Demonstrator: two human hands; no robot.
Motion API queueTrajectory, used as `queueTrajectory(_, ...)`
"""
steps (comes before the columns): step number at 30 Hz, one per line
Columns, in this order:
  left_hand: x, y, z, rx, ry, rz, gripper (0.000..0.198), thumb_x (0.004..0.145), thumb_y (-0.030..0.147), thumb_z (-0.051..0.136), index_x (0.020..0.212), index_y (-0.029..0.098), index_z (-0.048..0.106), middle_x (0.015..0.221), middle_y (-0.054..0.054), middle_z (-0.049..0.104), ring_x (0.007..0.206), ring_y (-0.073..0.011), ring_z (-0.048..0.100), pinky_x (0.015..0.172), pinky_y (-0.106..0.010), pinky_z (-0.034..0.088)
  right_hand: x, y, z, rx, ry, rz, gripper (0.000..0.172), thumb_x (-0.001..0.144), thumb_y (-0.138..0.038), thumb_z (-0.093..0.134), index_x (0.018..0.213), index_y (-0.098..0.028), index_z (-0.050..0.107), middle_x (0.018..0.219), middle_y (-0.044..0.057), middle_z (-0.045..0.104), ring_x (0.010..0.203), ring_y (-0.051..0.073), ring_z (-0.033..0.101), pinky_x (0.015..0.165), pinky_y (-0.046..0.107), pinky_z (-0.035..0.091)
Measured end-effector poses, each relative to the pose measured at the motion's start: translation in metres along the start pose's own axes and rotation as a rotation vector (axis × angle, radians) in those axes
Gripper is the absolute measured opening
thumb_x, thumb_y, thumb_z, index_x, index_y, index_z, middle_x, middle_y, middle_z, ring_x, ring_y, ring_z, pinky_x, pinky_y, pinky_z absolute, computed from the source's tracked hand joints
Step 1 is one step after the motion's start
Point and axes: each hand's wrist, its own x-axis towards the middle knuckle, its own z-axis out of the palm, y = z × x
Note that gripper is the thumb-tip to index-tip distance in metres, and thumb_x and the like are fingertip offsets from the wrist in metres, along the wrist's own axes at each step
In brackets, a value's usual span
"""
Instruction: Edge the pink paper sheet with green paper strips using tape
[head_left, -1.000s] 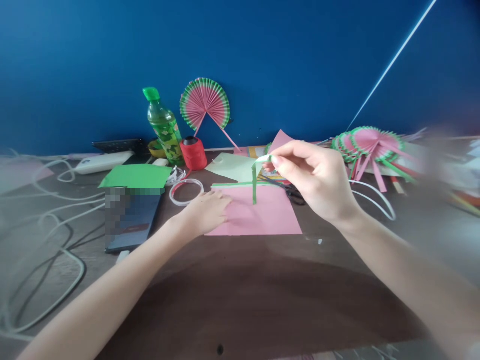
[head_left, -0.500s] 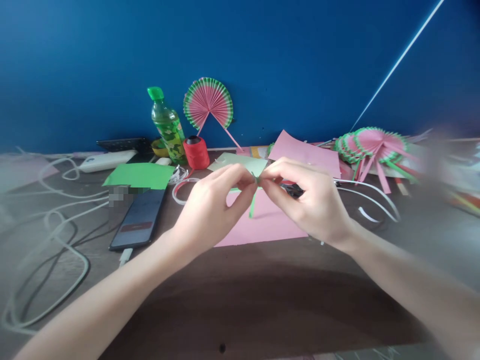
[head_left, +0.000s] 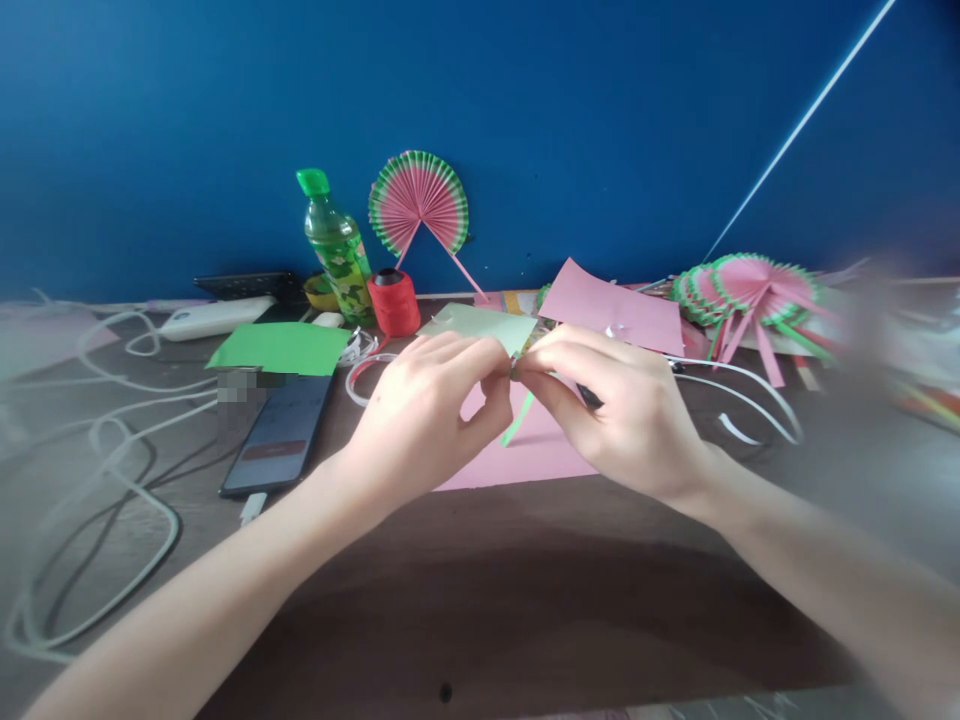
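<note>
My left hand (head_left: 439, 405) and my right hand (head_left: 611, 410) meet fingertip to fingertip, both pinched closed on a narrow green paper strip (head_left: 517, 420). One end of the strip dangles between the hands, while the gripped part is mostly hidden by the fingers. Below them a pink paper sheet (head_left: 495, 465) lies on the table. Just behind the fingers is a pale green paper sheet (head_left: 480, 322), and another pink paper (head_left: 611, 305) lies to its right.
A pleated pink-and-green fan (head_left: 418, 200) leans against the blue wall. More fans (head_left: 750, 290) lie at the right. On the left are a green bottle (head_left: 336, 245), red thread spool (head_left: 394, 303), bright green paper (head_left: 277, 348), phone (head_left: 277, 440) and tangled white cables (head_left: 169, 510).
Both hands stay together, with the left fingers curled in more. The dangling strip end now slants instead of hanging nearly straight.
</note>
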Motion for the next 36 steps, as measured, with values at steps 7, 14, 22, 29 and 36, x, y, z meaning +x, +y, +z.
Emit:
queueTrajectory(7,0.0020,0.0029,-0.0039,-0.152,-0.038,-0.086,0.015,0.079,0.016,0.042,0.071,0.018,0.056,0.069,0.001,0.062,0.068,-0.0122,0.056,0.065,-0.025,0.044,0.0005,-0.0014,-0.0007,0.043,-0.006,0.043,0.017,0.086,-0.011,0.046,0.076,-0.019,0.057,0.076,0.004,0.062,0.070,0.014,0.056,0.063,0.027,0.044)
queueTrajectory(14,0.0007,0.0030,-0.0034,-0.139,-0.038,-0.078,0.016,0.080,0.017,0.042,0.071,0.019,0.054,0.069,0.001,0.062,0.068,-0.0126,0.056,0.064,-0.025,0.043,-0.0004,-0.0017,0.0001,0.007,0.018,0.044,0.017,0.086,-0.011,0.046,0.076,-0.019,0.058,0.076,0.004,0.063,0.069,0.015,0.057,0.063,0.028,0.045)
queueTrajectory(22,-0.0022,0.0043,0.0018,0.155,0.057,0.064,0.020,0.082,0.015,0.040,0.066,0.018,0.052,0.060,-0.002,0.056,0.063,-0.0146,0.050,0.063,-0.029,0.040,-0.0044,-0.0082,0.0058,-0.084,0.043,0.036,0.021,0.087,-0.014,0.044,0.075,-0.019,0.060,0.069,0.004,0.058,0.064,0.016,0.055,0.060,0.028,0.044)
queueTrajectory(29,-0.0029,0.0067,0.0023,0.092,0.061,-0.014,0.017,0.080,0.015,0.043,0.068,0.018,0.055,0.063,-0.001,0.058,0.065,-0.0145,0.052,0.064,-0.028,0.040,-0.0047,-0.0080,0.0065,-0.056,0.049,0.042,0.018,0.086,-0.013,0.046,0.074,-0.018,0.060,0.069,0.004,0.058,0.064,0.015,0.054,0.060,0.028,0.043)
queueTrajectory(36,-0.0014,0.0091,-0.0041,-0.190,0.032,-0.162,0.014,0.076,0.010,0.047,0.068,0.018,0.054,0.066,0.004,0.061,0.063,-0.0095,0.053,0.061,-0.021,0.040,0.0020,-0.0085,-0.0003,0.152,0.024,0.222,0.014,0.082,-0.010,0.053,0.072,-0.018,0.060,0.067,-0.001,0.059,0.062,0.011,0.054,0.058,0.023,0.042)
